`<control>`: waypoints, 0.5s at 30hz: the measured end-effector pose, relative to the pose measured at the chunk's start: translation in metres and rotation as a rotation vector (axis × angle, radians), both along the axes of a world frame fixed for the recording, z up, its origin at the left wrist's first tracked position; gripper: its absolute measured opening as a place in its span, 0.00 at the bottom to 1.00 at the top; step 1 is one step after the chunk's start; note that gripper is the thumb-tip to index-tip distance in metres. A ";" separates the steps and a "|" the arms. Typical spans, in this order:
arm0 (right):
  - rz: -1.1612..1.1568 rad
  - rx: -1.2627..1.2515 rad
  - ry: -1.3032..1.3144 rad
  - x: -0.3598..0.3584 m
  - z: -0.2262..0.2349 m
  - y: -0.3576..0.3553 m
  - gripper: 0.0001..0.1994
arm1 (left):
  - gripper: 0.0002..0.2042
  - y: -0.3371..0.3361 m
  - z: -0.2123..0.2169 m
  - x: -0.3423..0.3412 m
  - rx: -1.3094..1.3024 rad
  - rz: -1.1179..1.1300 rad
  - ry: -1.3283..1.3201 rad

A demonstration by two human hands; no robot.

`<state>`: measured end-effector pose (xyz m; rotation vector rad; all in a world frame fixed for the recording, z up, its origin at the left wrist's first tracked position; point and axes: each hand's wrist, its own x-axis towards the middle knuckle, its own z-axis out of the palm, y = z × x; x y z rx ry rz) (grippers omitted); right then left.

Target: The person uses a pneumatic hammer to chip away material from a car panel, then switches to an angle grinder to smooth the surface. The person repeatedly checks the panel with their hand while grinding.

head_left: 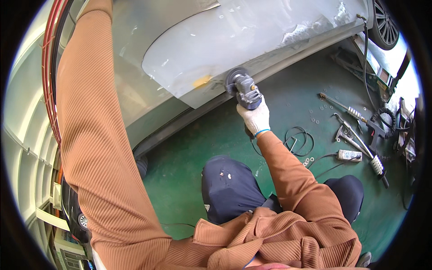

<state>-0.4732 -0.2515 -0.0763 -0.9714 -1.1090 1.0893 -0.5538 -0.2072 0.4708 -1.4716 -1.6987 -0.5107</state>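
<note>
The right hand (pixel 255 118), in a white glove, grips a small grinder (pixel 243 89) tight and presses its round disc on the low edge of the grey car panel (pixel 252 40), just beside a yellow spot (pixel 201 81). This looks like the sanding step; next the disc likely needs to slide along the edge, held steady. The left hand is out of sight, up past the long orange sleeve (pixel 94 135). Long metal tools (pixel 360 135) and a cable (pixel 299 140) lie on the green floor (pixel 189 171) close by.

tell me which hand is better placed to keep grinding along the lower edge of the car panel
Right. The gloved right hand already grips the grinder against the car panel; the left arm reaches up out of view.
</note>
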 end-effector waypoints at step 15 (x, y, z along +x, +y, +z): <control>0.205 0.088 -0.309 -0.051 0.002 -0.030 0.27 | 0.36 0.000 0.002 -0.009 -0.062 -0.084 0.029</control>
